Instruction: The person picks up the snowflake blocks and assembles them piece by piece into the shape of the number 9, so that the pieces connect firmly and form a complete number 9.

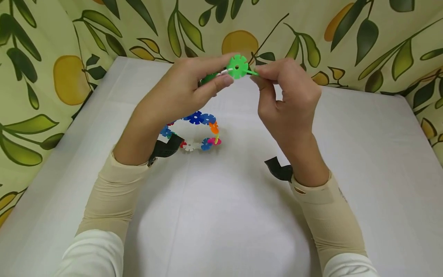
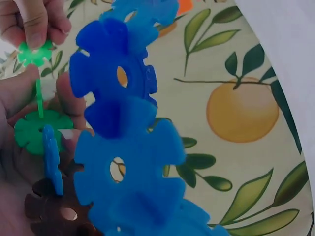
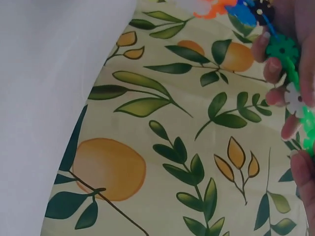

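My left hand holds one end of a chain of slotted flower-shaped plastic discs between thumb and fingers. A bright green disc stands up at its fingertips, joined to a white disc. With thumb and forefinger, my right hand pinches another green disc, seen edge-on in the head view and touching the first. Below the left wrist the chain curves round, with blue discs, an orange disc, a pink disc and a white one. A dark brown disc lies by the left palm.
A white-covered table spreads under both arms. Behind it hangs a curtain patterned with leaves and orange fruit. Black straps jut from the wrists, over beige sleeves.
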